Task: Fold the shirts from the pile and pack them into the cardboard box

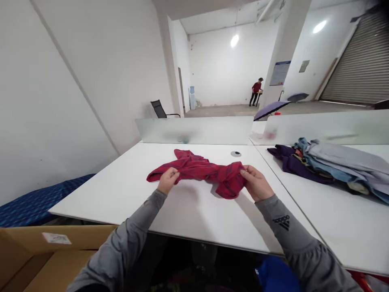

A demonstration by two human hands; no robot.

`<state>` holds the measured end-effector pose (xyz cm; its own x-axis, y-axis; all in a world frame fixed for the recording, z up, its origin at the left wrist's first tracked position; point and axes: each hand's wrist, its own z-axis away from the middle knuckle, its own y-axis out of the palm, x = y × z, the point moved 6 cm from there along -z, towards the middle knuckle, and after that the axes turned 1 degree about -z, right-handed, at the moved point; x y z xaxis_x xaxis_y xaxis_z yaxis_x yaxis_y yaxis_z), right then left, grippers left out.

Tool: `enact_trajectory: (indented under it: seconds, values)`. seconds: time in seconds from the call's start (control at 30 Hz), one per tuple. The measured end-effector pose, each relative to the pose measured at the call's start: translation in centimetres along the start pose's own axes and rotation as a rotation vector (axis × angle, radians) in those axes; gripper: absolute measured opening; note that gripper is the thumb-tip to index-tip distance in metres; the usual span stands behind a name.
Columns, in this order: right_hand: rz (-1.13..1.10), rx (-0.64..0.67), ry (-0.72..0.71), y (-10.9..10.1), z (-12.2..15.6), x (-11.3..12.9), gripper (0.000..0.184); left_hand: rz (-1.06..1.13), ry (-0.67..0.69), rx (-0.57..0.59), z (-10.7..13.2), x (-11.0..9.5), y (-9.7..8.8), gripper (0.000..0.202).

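- My left hand [167, 179] is closed on the red garment [200, 168]. Fingers and thumb pinch its near edge, a little in from its left tip.
- My right hand [256, 183] is clamped on the same garment at its right end, where the cloth bunches into a thick fold that hangs toward me.
- The garment lies on the white table [188, 215], rumpled and twisted. Its long axis runs left to right, strung between my two hands.
- From either hand the cloth lies inward and slightly farther away. A loose flap pokes off to the far side near the middle.
- Neither hand is nearer than the other, since each holds its own end and they sit at about the same depth on the table.
- A round cable grommet [236, 153] sits in the tabletop just beyond the garment's right end, apart from it.
- A pile of clothes [334, 164] in purple, blue and grey lies on the next table to the right, well apart from my right hand.
- A frosted divider [194, 129] stands along the far edge.
- A cardboard box [45, 251] sits near me on the left, below table level.
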<state>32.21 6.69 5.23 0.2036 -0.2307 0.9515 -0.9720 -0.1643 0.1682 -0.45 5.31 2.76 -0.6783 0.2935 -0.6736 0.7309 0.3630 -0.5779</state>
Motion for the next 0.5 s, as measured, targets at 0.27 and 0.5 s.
enact_trajectory:
  seconds: [0.27,0.5]
  values:
    - [0.104,0.119,0.123,1.6,0.6,7.1,0.039,-0.005,-0.094,-0.022,-3.1,-3.8,-5.1,0.02]
    - [0.263,0.117,0.184,3.5,-0.2,4.2,0.041,-0.183,0.223,-0.054,4.4,-11.6,-1.9,0.034]
